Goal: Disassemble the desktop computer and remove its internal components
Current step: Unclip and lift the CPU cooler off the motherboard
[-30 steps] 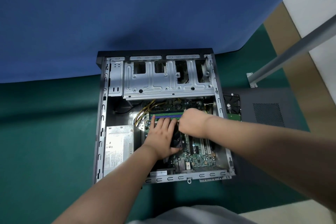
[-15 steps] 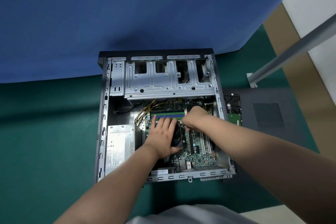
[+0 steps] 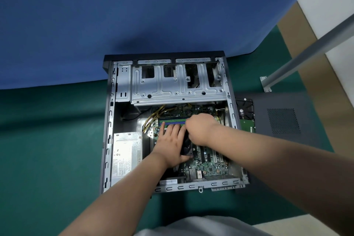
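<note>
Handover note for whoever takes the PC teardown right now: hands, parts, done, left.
Left hand: flat on the CPU fan, fingers straight.
Right hand: curled at the fan's far edge; what it grips is hidden.
Case lies open on its side. Side panel and hard drive are out, to its right.
Left inside: fan, RAM, motherboard, power supply.

Surroundings seen from the head view

A green mat [image 3: 47, 140] is spread over the work surface, and a blue backdrop [image 3: 134, 15] is hung behind it, its lower edge draped onto the green. A grey metal pole [image 3: 310, 51] is set at a slant on the right, fixed to a small base plate [image 3: 266, 84]. A tan strip [image 3: 298, 44] and a white surface [image 3: 329, 5] are seen beyond it.
</note>
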`<state>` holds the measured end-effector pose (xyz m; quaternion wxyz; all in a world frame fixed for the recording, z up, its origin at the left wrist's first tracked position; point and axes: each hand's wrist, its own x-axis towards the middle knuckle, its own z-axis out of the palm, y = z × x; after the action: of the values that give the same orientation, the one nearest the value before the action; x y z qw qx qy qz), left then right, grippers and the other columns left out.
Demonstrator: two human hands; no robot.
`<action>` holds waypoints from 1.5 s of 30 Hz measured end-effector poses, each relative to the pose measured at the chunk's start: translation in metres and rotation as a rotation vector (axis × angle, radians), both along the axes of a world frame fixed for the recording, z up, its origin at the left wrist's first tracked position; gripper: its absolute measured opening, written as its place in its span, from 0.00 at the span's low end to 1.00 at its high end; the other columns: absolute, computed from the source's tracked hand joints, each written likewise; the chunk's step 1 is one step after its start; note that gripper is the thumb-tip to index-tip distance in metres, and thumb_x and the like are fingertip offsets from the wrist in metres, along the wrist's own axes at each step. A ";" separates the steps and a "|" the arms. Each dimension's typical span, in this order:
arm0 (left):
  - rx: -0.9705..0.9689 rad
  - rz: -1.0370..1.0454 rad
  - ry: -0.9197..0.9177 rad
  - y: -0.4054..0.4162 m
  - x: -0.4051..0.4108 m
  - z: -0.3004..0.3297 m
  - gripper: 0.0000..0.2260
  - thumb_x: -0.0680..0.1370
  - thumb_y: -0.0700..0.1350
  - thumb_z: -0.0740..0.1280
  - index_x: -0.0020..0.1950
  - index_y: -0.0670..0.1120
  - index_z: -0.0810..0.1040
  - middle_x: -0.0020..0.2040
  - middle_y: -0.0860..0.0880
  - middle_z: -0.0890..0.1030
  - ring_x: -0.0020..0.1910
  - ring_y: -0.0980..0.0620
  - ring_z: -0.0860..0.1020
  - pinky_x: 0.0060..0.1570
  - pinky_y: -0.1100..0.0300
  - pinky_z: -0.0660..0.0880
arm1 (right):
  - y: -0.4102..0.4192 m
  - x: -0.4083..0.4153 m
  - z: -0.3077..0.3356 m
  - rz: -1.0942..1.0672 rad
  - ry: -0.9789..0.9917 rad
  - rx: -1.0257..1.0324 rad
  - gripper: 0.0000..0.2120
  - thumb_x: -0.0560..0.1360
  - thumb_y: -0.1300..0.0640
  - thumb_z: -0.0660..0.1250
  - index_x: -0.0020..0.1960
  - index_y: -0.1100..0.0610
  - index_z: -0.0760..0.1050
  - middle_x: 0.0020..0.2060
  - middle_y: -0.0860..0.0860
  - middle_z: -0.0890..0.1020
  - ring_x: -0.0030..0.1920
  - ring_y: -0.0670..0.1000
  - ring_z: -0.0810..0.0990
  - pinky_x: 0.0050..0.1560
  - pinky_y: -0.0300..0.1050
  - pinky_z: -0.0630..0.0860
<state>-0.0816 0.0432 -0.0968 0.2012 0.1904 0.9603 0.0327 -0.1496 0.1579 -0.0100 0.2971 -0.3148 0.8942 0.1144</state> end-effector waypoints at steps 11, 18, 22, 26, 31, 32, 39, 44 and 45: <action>0.014 0.004 0.006 -0.001 0.000 -0.004 0.45 0.69 0.72 0.56 0.76 0.45 0.48 0.70 0.46 0.59 0.70 0.44 0.57 0.72 0.42 0.40 | -0.007 -0.012 -0.003 -0.660 -0.244 0.026 0.02 0.74 0.63 0.62 0.44 0.60 0.73 0.42 0.55 0.78 0.47 0.56 0.79 0.45 0.44 0.74; -0.037 -0.019 -0.017 0.000 -0.001 -0.003 0.45 0.71 0.73 0.54 0.77 0.44 0.48 0.72 0.45 0.57 0.71 0.43 0.55 0.72 0.41 0.39 | -0.002 0.002 -0.002 0.585 0.001 0.099 0.11 0.76 0.65 0.61 0.56 0.57 0.75 0.51 0.51 0.80 0.48 0.54 0.79 0.39 0.45 0.71; -0.011 -0.007 -0.001 -0.001 0.000 -0.004 0.45 0.70 0.72 0.55 0.76 0.44 0.48 0.70 0.46 0.59 0.70 0.44 0.57 0.72 0.41 0.39 | -0.003 0.003 0.001 0.137 -0.053 0.071 0.09 0.75 0.58 0.61 0.53 0.56 0.75 0.48 0.51 0.80 0.48 0.54 0.79 0.41 0.44 0.71; 0.000 0.002 -0.002 -0.001 0.001 -0.005 0.45 0.69 0.73 0.55 0.75 0.45 0.48 0.70 0.46 0.59 0.70 0.44 0.56 0.72 0.41 0.41 | -0.001 -0.008 0.004 -0.532 -0.323 -0.026 0.08 0.74 0.58 0.59 0.36 0.59 0.70 0.35 0.53 0.76 0.34 0.51 0.74 0.32 0.40 0.69; 0.017 0.010 0.001 -0.001 0.001 -0.006 0.45 0.69 0.73 0.56 0.75 0.46 0.48 0.70 0.47 0.60 0.70 0.45 0.57 0.72 0.42 0.41 | 0.002 -0.018 0.007 -0.752 -0.364 0.017 0.13 0.74 0.64 0.64 0.31 0.60 0.69 0.28 0.53 0.73 0.27 0.49 0.71 0.26 0.38 0.69; 0.018 0.011 0.003 -0.001 0.001 -0.006 0.45 0.69 0.73 0.56 0.75 0.46 0.48 0.70 0.47 0.60 0.70 0.45 0.58 0.72 0.42 0.41 | 0.002 -0.016 0.005 -0.784 -0.343 0.040 0.12 0.73 0.65 0.65 0.31 0.60 0.70 0.29 0.53 0.74 0.28 0.50 0.73 0.28 0.39 0.70; 0.003 0.005 0.005 -0.001 0.001 -0.004 0.45 0.69 0.72 0.56 0.76 0.45 0.48 0.70 0.46 0.59 0.70 0.44 0.57 0.72 0.41 0.41 | 0.001 -0.004 -0.009 -0.917 -0.228 -0.106 0.02 0.74 0.63 0.63 0.46 0.60 0.74 0.49 0.55 0.81 0.48 0.55 0.80 0.42 0.42 0.73; -0.012 -0.009 0.000 -0.001 0.000 -0.003 0.45 0.70 0.72 0.55 0.76 0.44 0.49 0.70 0.46 0.59 0.70 0.43 0.57 0.72 0.41 0.41 | 0.000 -0.001 0.001 0.129 -0.073 0.012 0.09 0.75 0.65 0.62 0.53 0.58 0.76 0.51 0.54 0.81 0.52 0.57 0.79 0.47 0.47 0.74; -0.019 -0.013 -0.005 -0.001 0.000 -0.002 0.45 0.71 0.72 0.55 0.76 0.44 0.48 0.71 0.45 0.58 0.70 0.43 0.56 0.72 0.41 0.41 | 0.002 -0.003 0.003 0.322 -0.060 0.035 0.09 0.75 0.65 0.62 0.53 0.58 0.76 0.50 0.53 0.81 0.51 0.57 0.79 0.45 0.47 0.74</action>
<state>-0.0820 0.0424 -0.0989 0.2054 0.1946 0.9589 0.0227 -0.1529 0.1598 -0.0070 0.3071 -0.4523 0.8206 0.1667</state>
